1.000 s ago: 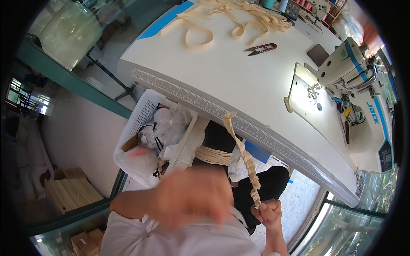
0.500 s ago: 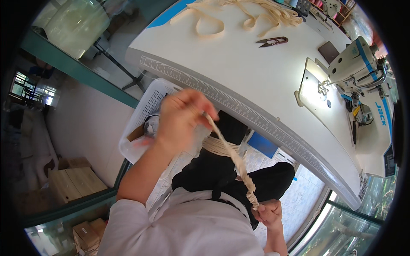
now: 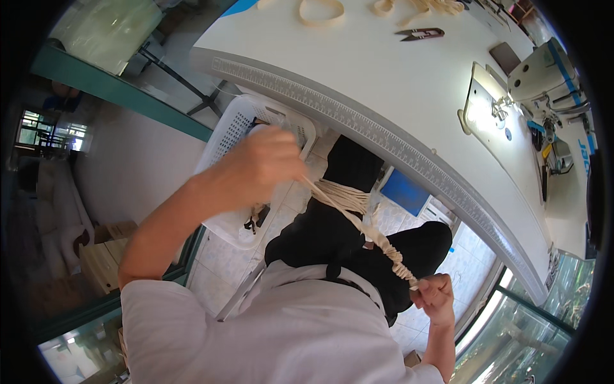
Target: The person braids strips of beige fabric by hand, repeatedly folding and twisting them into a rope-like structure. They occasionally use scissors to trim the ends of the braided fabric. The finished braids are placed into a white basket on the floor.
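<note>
A beige fabric strip [image 3: 386,246] stretches slantwise across my lap between both hands. Its left part is thin and drawn straight, while the part by my right hand is bunched into tight gathers. My left hand [image 3: 263,168], a little blurred, is closed on the thin end, above the white basket. My right hand [image 3: 436,297] pinches the gathered end near my right knee. Several loops of beige cord [image 3: 342,197] lie around my left leg, just behind the strip.
A white perforated basket [image 3: 217,144] with assorted items stands left, below the table edge with a ruler [image 3: 332,105]. On the white table lie thread snips [image 3: 420,34], beige strips [image 3: 322,20] and a sewing machine [image 3: 547,77]. A blue object [image 3: 405,192] sits underneath.
My left hand has moved slightly left, drawing the thin end along. My right hand has shifted right with the gathered end. The view has also shifted, and the strip looks more bunched.
</note>
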Available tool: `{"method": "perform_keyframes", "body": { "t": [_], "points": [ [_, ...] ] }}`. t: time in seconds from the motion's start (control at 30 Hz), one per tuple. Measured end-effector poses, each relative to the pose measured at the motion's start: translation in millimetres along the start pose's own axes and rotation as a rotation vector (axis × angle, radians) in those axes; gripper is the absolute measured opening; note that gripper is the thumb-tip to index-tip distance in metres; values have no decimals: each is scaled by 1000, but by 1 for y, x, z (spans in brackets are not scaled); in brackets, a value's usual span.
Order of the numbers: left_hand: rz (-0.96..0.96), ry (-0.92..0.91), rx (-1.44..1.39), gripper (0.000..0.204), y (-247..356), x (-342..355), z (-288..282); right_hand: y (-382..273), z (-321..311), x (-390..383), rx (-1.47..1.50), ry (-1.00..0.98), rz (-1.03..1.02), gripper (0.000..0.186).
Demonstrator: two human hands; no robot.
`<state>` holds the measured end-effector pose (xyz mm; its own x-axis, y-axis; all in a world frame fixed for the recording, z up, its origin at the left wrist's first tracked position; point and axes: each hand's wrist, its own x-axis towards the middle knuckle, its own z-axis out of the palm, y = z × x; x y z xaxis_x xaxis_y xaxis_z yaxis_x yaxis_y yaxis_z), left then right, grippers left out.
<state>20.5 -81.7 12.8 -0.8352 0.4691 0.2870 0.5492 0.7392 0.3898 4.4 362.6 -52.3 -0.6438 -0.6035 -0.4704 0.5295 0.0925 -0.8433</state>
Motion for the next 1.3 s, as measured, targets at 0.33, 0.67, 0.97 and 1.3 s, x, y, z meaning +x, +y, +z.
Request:
{"method": "perform_keyframes", "body": {
  "t": [0.33,0.67,0.97,1.3],
  "points": [
    [-125,170,-72,23,28,5,57,-14,-2,17,-232,-18,63,41],
    [-260,-131,39,20,-76,-81,75,4,-25,-2,-234,12,185,41],
    [-622,94,-198,21,-83,-90,97,-30,-22,-7,-444,42,227,39],
    [-515,-322,-764,16,11,-18,111,-67,-42,-26,-428,175,137,44]
  ]
}}
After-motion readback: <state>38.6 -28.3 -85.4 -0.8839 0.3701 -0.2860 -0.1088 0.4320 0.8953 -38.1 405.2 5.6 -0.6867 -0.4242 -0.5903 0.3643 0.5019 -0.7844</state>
